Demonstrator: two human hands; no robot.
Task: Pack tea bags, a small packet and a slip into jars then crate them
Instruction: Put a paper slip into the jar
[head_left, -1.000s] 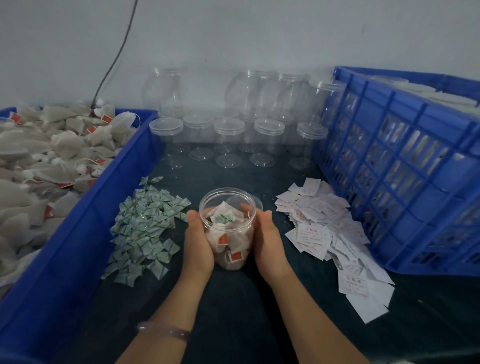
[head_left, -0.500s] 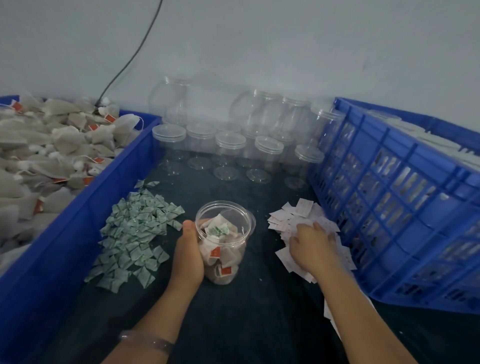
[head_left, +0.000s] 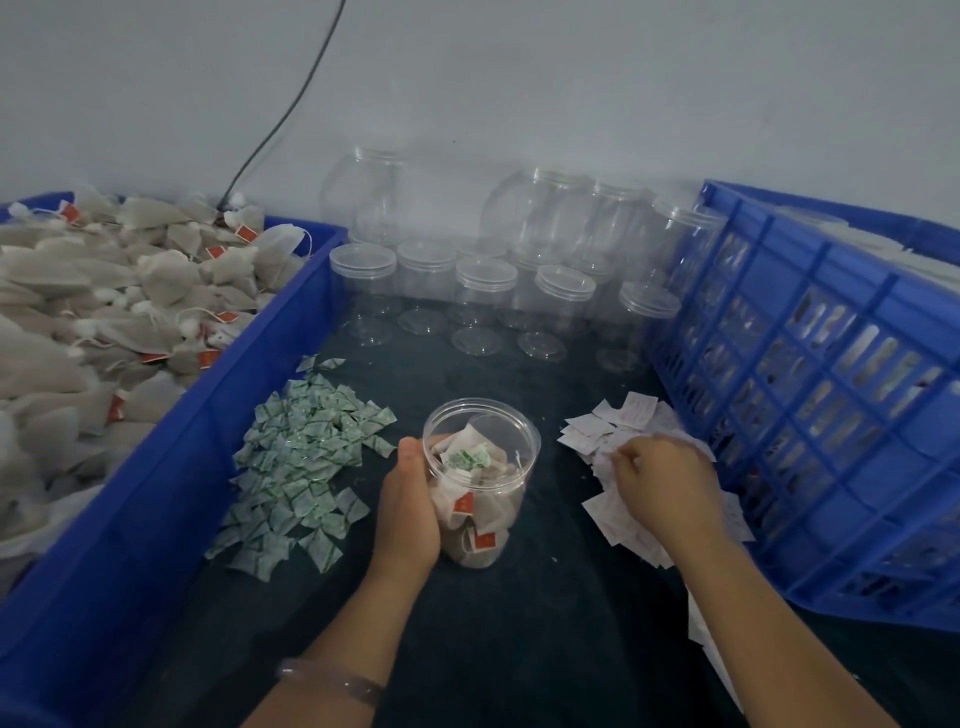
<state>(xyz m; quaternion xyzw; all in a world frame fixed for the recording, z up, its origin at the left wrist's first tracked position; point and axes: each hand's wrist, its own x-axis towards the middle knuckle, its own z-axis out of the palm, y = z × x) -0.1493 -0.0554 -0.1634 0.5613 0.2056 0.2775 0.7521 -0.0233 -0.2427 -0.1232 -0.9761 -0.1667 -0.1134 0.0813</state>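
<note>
A clear open jar (head_left: 483, 493) stands on the dark table, holding tea bags with red tags and a green-printed small packet on top. My left hand (head_left: 408, 512) grips its left side. My right hand (head_left: 662, 480) is on the pile of white paper slips (head_left: 628, 421) to the right of the jar, fingers curled and pinching at a slip. A heap of green-and-white small packets (head_left: 301, 462) lies left of the jar. Loose tea bags (head_left: 104, 312) fill the blue bin (head_left: 208, 415) at the left.
Several empty clear jars with lids (head_left: 485, 291) stand in rows at the back by the wall. A blue slatted crate (head_left: 810, 374) stands at the right, close behind the slips. A cable (head_left: 280, 119) runs down the wall.
My right hand left the jar and moved right onto the slip pile, where its fingers now pinch at a slip. My left hand kept hold of the jar.
</note>
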